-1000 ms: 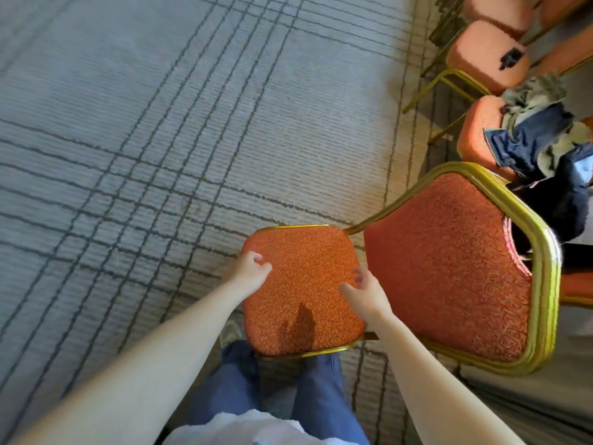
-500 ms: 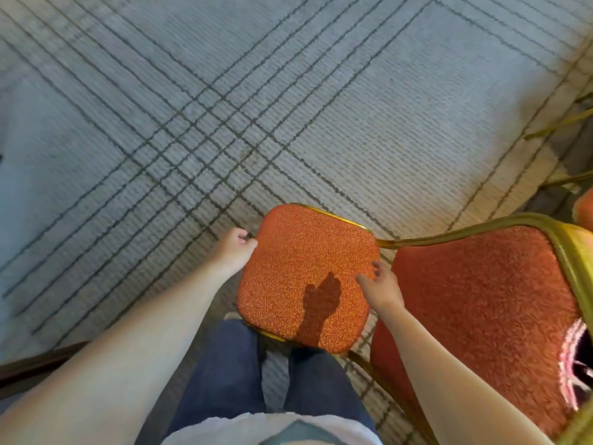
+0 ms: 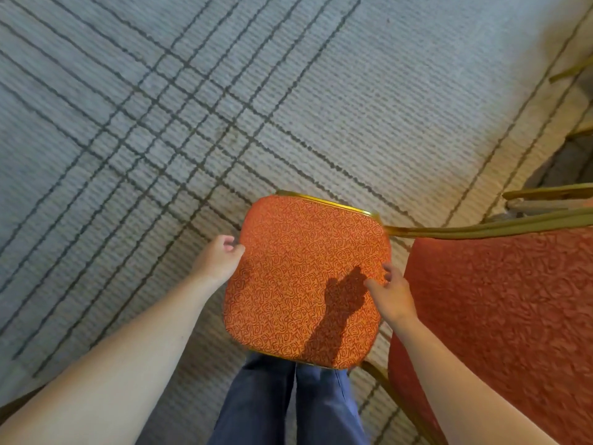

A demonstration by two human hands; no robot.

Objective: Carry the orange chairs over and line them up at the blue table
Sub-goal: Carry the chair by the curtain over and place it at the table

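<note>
An orange chair with a gold frame is held in front of me, tipped on its side above the carpet. Its patterned seat cushion [image 3: 298,271] faces up at me and its backrest [image 3: 500,322] fills the right side. My left hand [image 3: 219,260] grips the seat's left edge. On the seat's right edge, next to the backrest, my right hand [image 3: 390,293] holds on. The blue table is out of view.
Grey carpet [image 3: 224,91] with dark crossing lines spreads ahead and to the left. Gold chair legs [image 3: 571,70] of other chairs poke in at the right edge. My legs in blue trousers [image 3: 288,403] are below the seat.
The view has swung left with the chair in both hands. The row of other orange chairs and the pile of clothes has left the view; open carpet now lies ahead.
</note>
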